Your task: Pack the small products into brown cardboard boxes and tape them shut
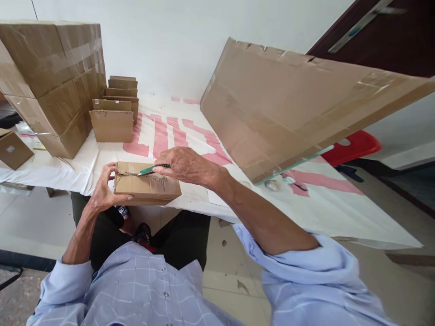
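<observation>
A small brown cardboard box (149, 190) lies at the front edge of the cloth-covered table, its top seam partly torn near the left end. My left hand (105, 190) grips the box's left end, thumb along the near side and fingers over the top. In my right hand (181, 165) is a green-handled utility knife (147, 170), its tip at the seam on the box top. The fingers of that hand are wrapped round the handle. Ragged marks show on the cardboard to the right of the blade.
Tall stacked taped cartons (50, 77) stand at the left. Several opened small boxes (113, 124) line up behind the work, and another box (13, 149) sits far left. A large cardboard sheet (292, 99) leans at the right, with a red plastic stool (356, 147) behind it.
</observation>
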The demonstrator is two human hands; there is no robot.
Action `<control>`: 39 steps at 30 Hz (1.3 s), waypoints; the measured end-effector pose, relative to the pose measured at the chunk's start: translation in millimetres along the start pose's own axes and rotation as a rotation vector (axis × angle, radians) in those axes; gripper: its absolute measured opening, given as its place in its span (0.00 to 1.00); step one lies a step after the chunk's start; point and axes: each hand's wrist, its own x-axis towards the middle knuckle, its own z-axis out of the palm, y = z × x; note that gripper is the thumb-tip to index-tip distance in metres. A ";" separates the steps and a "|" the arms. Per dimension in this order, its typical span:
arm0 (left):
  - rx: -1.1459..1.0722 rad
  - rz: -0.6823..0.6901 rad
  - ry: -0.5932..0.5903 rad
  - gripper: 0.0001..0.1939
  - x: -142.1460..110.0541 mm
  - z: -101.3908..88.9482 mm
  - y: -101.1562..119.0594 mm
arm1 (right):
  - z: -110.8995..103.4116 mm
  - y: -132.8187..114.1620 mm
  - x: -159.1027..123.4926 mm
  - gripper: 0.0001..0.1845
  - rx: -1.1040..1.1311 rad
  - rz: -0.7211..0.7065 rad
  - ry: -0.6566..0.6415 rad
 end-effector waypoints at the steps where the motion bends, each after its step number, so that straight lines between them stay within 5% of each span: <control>1: 0.004 -0.002 0.002 0.43 -0.3 -0.7 0.0 | -3.4 3.6 -3.3 0.18 -0.028 0.003 -0.001; 12: 0.037 0.009 0.018 0.42 -6.0 -1.9 2.0 | -18.4 33.3 -62.9 0.19 -0.069 0.087 0.075; 24: 0.073 0.025 0.010 0.39 -8.5 -4.1 5.4 | -7.8 40.0 -96.7 0.17 0.065 0.151 0.151; 30: 0.162 -0.029 -0.013 0.40 -18.3 -12.7 1.0 | -6.9 80.1 -132.7 0.15 -0.148 0.291 0.256; 34: 0.183 -0.024 -0.037 0.49 -19.4 -14.7 3.5 | 29.5 104.1 -144.0 0.15 -0.069 0.379 0.393; 39: 0.208 -0.025 -0.084 0.56 -14.0 -13.3 9.6 | 131.0 106.5 -124.2 0.15 0.100 0.548 0.347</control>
